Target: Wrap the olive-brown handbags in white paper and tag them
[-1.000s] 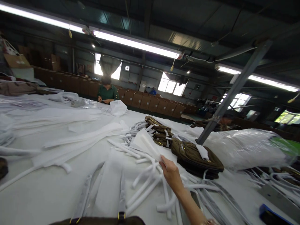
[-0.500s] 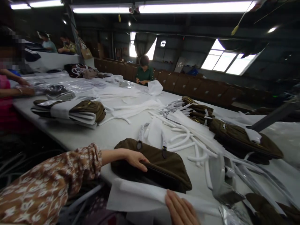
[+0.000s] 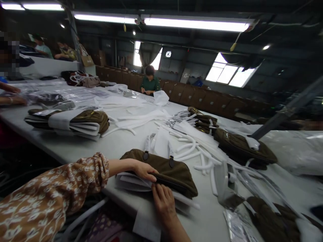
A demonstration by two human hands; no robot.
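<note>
A dark olive handbag (image 3: 174,171) lies on its side at the near table edge, its wrapped handles pointing away from me. My left hand (image 3: 145,170) is closed on the bag's near edge, thumb below the other fingers. White padding sheet (image 3: 131,183) sits along the bag's near side, partly underneath it. Against that edge, my right hand (image 3: 164,201) has its fingers bent over the sheet, just below my left fingertips; its thumb is hidden.
Left of the bag is another olive bag (image 3: 88,121) banded with white sheet. White strips (image 3: 189,148) and more olive bags (image 3: 244,148) lie to the right. A grey tape dispenser (image 3: 225,185) stands nearby. A person in green (image 3: 150,84) sits across the table (image 3: 118,141).
My right hand has moved left and up to the bag's edge, bringing the white sheet against the bag. My left hand stays on the bag. The view has shifted slightly right.
</note>
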